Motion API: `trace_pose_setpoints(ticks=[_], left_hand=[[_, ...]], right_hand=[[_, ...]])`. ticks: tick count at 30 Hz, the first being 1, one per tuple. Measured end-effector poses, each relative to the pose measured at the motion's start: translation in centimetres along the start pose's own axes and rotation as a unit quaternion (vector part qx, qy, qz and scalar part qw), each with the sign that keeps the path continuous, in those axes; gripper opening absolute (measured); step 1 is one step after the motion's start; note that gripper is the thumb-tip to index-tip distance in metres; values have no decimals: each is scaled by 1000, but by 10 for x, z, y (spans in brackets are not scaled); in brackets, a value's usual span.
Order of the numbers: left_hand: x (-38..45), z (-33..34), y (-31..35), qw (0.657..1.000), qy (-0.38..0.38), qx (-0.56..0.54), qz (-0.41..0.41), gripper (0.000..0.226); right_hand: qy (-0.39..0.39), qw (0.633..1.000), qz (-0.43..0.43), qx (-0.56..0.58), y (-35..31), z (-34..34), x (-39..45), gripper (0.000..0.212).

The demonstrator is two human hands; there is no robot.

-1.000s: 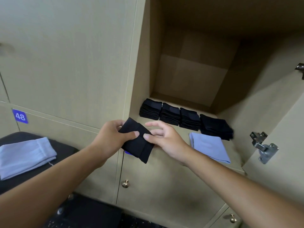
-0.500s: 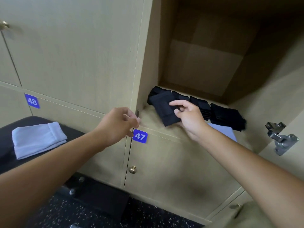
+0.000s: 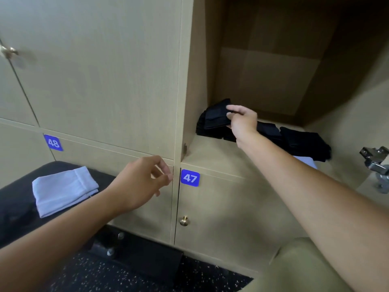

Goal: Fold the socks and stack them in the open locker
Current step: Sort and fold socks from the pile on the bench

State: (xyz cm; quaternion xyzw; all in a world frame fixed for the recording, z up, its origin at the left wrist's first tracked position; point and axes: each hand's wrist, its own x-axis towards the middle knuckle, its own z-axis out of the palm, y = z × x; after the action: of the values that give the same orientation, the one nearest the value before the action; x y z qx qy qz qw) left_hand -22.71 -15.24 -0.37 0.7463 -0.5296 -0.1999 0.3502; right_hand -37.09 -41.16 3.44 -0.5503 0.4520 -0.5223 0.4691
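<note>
Inside the open locker (image 3: 212,159), my right hand (image 3: 242,121) pinches a folded black sock (image 3: 216,116) on top of the leftmost black stack. More stacks of folded black socks (image 3: 305,142) run in a row to the right, partly hidden by my forearm. A folded light blue sock (image 3: 306,161) peeks out in front of them. My left hand (image 3: 141,182) hovers empty with loosely curled fingers in front of the closed doors, near the label 47. Pale blue socks (image 3: 63,190) lie on the dark bench at the left.
A dark bench (image 3: 16,211) stands at lower left against closed lockers labelled 48 (image 3: 53,142) and 47 (image 3: 190,178). A brass knob (image 3: 183,220) sticks out below. The open door's metal hinge (image 3: 376,163) juts out at the right. Speckled floor lies below.
My left hand let go of the black sock and stayed low. My right hand carried the sock into the locker and onto the leftmost black stack.
</note>
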Motion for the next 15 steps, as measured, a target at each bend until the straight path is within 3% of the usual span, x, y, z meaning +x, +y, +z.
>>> trace_pose_setpoints(ticks=[15], left_hand=[[-3, -9, -14, 1000, -14, 18, -3, 9]], right_hand=[[2, 1000, 17, 0, 16, 20, 34, 29]])
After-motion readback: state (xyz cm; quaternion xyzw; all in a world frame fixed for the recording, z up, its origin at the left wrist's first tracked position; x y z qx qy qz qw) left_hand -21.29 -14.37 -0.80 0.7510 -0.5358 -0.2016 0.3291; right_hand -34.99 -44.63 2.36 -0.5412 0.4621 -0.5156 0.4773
